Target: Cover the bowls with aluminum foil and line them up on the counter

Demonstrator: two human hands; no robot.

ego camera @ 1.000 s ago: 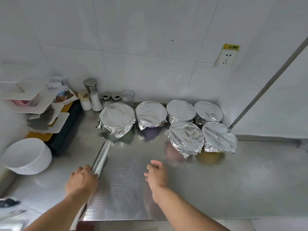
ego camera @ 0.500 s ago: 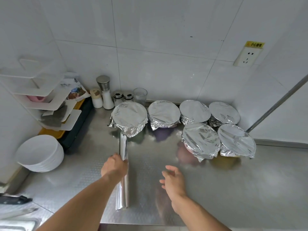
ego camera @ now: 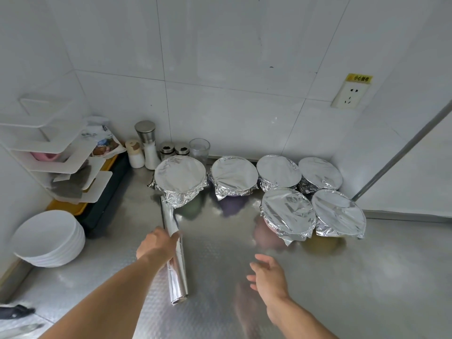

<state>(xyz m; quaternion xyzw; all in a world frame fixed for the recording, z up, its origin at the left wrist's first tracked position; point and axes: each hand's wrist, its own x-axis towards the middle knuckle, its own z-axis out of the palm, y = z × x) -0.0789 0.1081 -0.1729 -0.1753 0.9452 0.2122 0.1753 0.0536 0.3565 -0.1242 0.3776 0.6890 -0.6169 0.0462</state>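
**Now: six bowls covered, foil roll in the left hand**

Here the left hand [ego camera: 156, 245] grips the foil roll [ego camera: 175, 253] about midway along, fingers curled round it. The roll lies on the steel worktop [ego camera: 367, 277], its far end just beside the nearest left bowl [ego camera: 180, 178], its near end pointing back toward the person. The right hand [ego camera: 267, 275] hovers over the worktop with fingers loosely spread, holding nothing, well apart from the roll.

Six foil-covered bowls stand toward the back. Four form a row along the wall: the left bowl, a second [ego camera: 234, 174], a third [ego camera: 278, 171] and a fourth [ego camera: 320, 173]. Two more sit in front at the right, one [ego camera: 288, 212] beside the other [ego camera: 338, 214], both tilted toward the camera.

Left of the row are shakers [ego camera: 148, 145] and a glass [ego camera: 199, 149]. A stack of white dishes [ego camera: 46, 238] sits at the far left, below a white rack [ego camera: 56, 155].
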